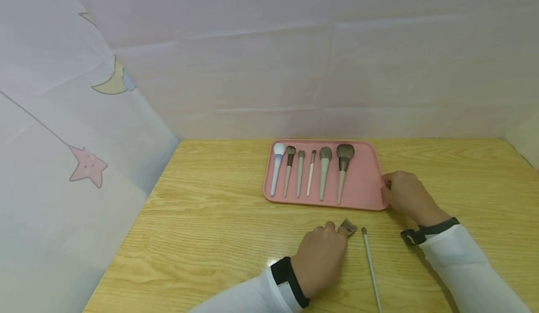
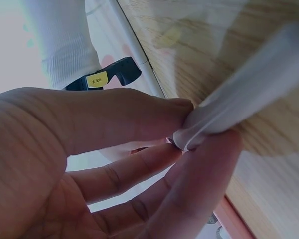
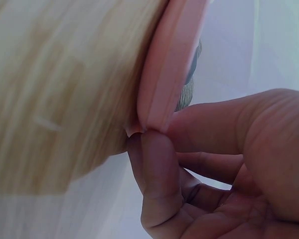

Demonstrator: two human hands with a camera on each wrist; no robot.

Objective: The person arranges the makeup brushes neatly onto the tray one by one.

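My left hand [image 1: 336, 232] rests on the wooden table and pinches a makeup brush [image 1: 349, 226], whose flat grey head sticks out past the fingertips. In the left wrist view the thumb and fingers [image 2: 209, 164] close round its pale handle [image 2: 249, 84]. A thin brush [image 1: 371, 266] lies on the table just right of that hand. My right hand [image 1: 385, 189] pinches the right rim of a pink tray [image 1: 366, 182]. In the right wrist view the thumb [image 3: 157, 164] and a finger clamp that rim [image 3: 169, 64]. Several brushes [image 1: 311, 172] lie side by side in the tray.
The wooden table [image 1: 202, 229] is enclosed by pale fabric walls, the left one printed with a star [image 1: 88, 165] and a moon. The tray sits towards the back of the table. Both wrists wear black bands over white sleeves.
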